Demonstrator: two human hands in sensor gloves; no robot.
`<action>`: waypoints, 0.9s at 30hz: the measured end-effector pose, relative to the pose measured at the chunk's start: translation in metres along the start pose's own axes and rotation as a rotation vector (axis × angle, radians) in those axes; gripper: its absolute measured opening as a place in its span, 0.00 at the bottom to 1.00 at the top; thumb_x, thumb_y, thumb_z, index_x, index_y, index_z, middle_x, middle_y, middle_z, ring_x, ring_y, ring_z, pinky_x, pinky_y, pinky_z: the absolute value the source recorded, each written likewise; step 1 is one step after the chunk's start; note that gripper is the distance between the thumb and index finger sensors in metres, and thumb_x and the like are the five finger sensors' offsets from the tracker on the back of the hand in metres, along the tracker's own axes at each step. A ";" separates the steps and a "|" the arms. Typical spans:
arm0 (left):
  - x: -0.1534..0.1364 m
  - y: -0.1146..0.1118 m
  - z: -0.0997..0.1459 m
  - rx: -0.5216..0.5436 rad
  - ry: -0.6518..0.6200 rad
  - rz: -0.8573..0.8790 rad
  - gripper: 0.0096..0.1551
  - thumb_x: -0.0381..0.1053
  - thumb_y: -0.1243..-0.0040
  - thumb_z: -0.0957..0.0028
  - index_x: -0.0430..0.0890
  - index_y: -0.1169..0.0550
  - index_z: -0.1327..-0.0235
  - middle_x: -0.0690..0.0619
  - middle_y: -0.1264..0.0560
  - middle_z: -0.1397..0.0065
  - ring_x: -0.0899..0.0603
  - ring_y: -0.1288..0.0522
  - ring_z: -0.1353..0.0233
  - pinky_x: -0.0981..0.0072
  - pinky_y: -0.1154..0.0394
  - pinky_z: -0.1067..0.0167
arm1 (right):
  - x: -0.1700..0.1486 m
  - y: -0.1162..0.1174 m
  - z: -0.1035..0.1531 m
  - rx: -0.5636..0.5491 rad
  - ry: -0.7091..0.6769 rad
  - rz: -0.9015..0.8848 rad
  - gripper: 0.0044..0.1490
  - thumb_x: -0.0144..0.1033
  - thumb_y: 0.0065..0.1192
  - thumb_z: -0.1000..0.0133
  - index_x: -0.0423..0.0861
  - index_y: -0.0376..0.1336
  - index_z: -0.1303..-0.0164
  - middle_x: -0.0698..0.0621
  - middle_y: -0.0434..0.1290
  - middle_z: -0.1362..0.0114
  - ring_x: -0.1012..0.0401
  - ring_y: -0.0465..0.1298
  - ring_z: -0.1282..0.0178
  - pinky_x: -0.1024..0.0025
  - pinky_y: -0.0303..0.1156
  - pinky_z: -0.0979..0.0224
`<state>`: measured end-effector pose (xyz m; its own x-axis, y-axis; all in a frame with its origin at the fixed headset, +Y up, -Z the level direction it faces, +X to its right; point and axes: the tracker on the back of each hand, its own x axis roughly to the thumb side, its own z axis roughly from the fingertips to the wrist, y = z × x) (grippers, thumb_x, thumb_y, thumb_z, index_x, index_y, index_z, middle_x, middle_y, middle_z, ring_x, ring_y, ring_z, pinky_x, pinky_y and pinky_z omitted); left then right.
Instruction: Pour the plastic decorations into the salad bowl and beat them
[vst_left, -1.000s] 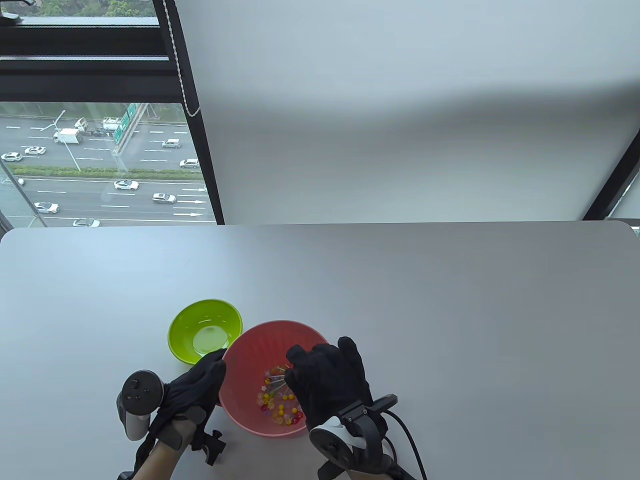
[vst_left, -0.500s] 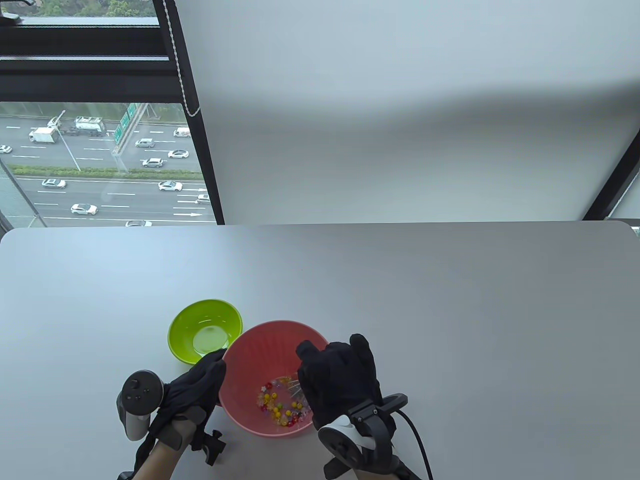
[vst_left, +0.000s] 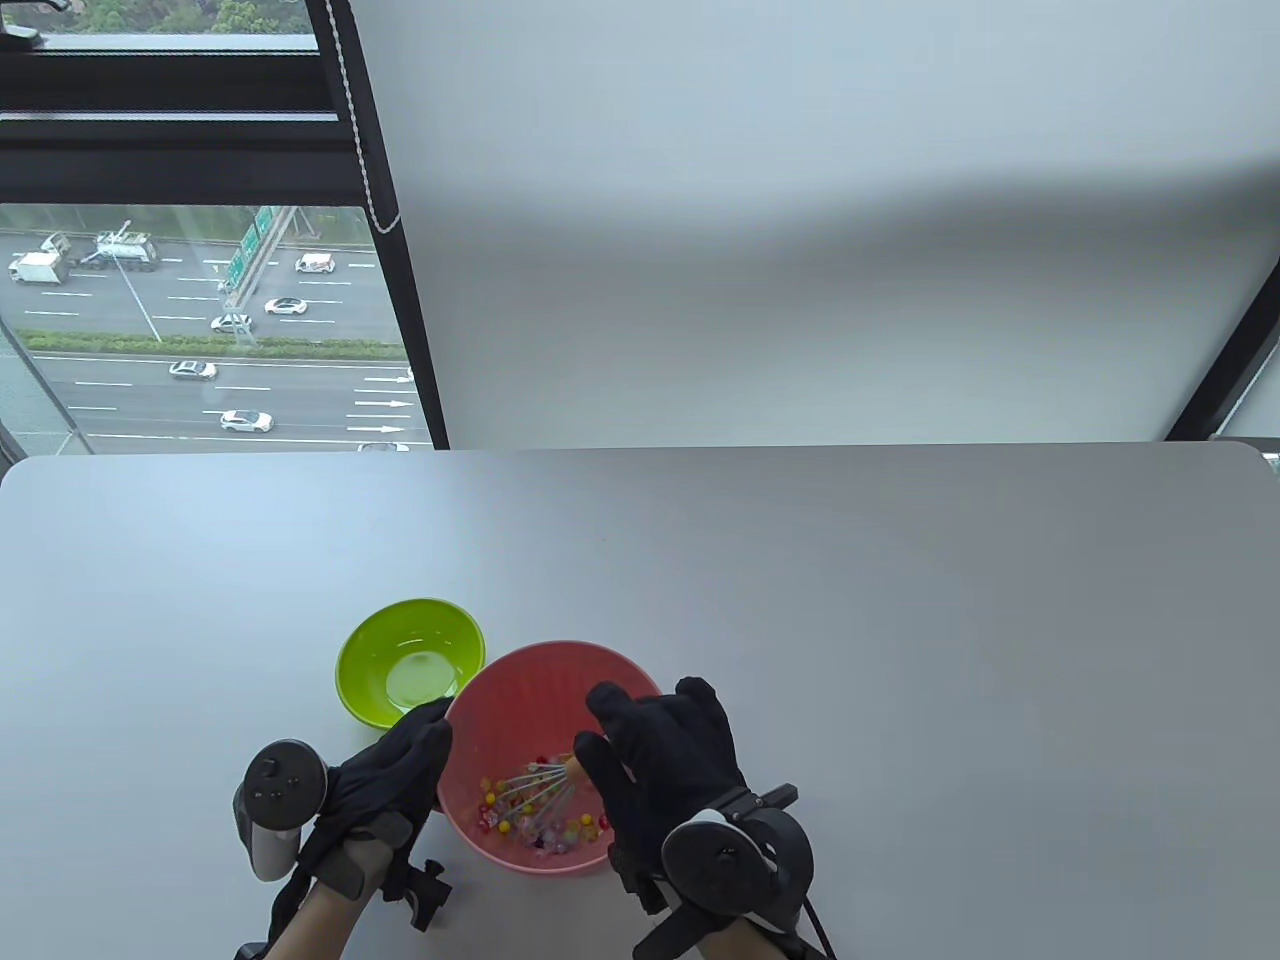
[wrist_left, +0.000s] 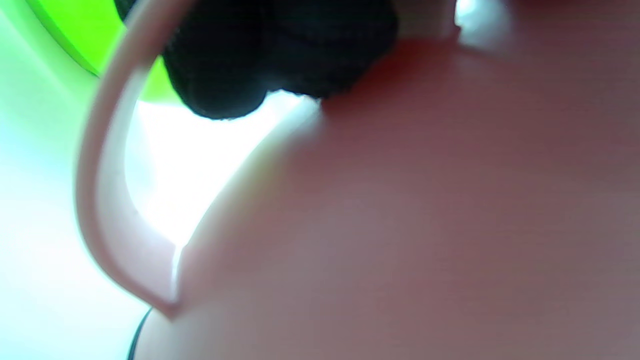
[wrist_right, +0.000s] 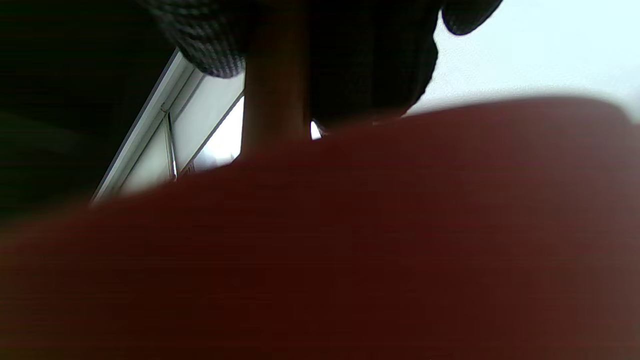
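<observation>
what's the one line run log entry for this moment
phase: beating | right hand: grips whisk in pink bowl | left hand: holds bowl rim | decorations: in pink bowl | green bowl: empty

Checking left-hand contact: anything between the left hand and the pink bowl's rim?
Nothing: in the table view the left hand meets the pink bowl at its left rim; the left wrist view shows fingertips against it.

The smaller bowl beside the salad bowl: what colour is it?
Lime green. The smaller bowl shows best in the table view, left of the pink salad bowl.
</observation>
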<state>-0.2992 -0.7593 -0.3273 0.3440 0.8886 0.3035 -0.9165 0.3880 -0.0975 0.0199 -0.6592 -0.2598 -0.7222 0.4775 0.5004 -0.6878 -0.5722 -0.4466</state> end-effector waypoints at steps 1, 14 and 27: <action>0.000 0.000 0.000 0.000 0.000 0.000 0.43 0.71 0.55 0.41 0.37 0.25 0.35 0.52 0.18 0.65 0.40 0.18 0.52 0.40 0.32 0.33 | -0.002 -0.005 0.000 -0.056 -0.012 0.052 0.31 0.59 0.57 0.37 0.58 0.59 0.26 0.60 0.78 0.43 0.55 0.76 0.37 0.47 0.55 0.18; 0.000 0.000 0.000 0.000 -0.002 -0.004 0.43 0.71 0.55 0.41 0.37 0.25 0.35 0.53 0.18 0.65 0.40 0.18 0.52 0.40 0.32 0.33 | -0.019 -0.038 -0.005 -0.257 -0.074 0.598 0.30 0.68 0.50 0.37 0.61 0.61 0.30 0.69 0.80 0.51 0.65 0.80 0.44 0.54 0.63 0.21; 0.002 0.000 0.000 0.001 -0.013 -0.038 0.43 0.71 0.55 0.40 0.37 0.25 0.35 0.52 0.18 0.65 0.40 0.18 0.52 0.40 0.32 0.33 | -0.029 -0.051 -0.004 -0.329 0.056 0.308 0.28 0.65 0.54 0.37 0.59 0.63 0.32 0.64 0.79 0.52 0.60 0.78 0.44 0.51 0.60 0.21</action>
<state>-0.2986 -0.7570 -0.3266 0.3759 0.8698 0.3194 -0.9030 0.4213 -0.0845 0.0754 -0.6409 -0.2546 -0.8935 0.3583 0.2707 -0.4204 -0.4552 -0.7849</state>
